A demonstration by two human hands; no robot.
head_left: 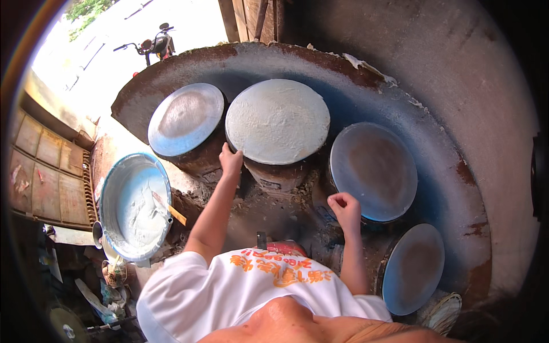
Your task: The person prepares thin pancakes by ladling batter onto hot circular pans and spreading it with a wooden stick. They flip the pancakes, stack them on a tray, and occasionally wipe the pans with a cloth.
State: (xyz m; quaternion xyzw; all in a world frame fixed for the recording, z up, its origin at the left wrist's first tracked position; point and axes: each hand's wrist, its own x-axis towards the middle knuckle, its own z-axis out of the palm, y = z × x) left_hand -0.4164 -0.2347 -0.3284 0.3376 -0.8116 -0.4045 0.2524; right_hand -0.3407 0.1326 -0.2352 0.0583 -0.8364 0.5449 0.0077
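Observation:
My left hand (230,160) reaches up to the near left rim of a round pan covered with a thin white sheet of batter (278,120); its fingers touch the edge. My right hand (345,208) is curled into a loose fist beside the near left edge of a bare grey round pan (374,170), holding nothing that I can see. Another bare pan (186,119) sits to the left of the white one, and a fourth bare pan (413,267) lies at the lower right. All four rest on dark stoves.
A large metal basin (114,188) with white batter and a wooden-handled tool (169,209) stands at my left. A curved rusty blue wall (446,143) rings the stoves behind. A motorbike (153,46) is parked outside at the upper left. Clutter lies on the floor at the lower left.

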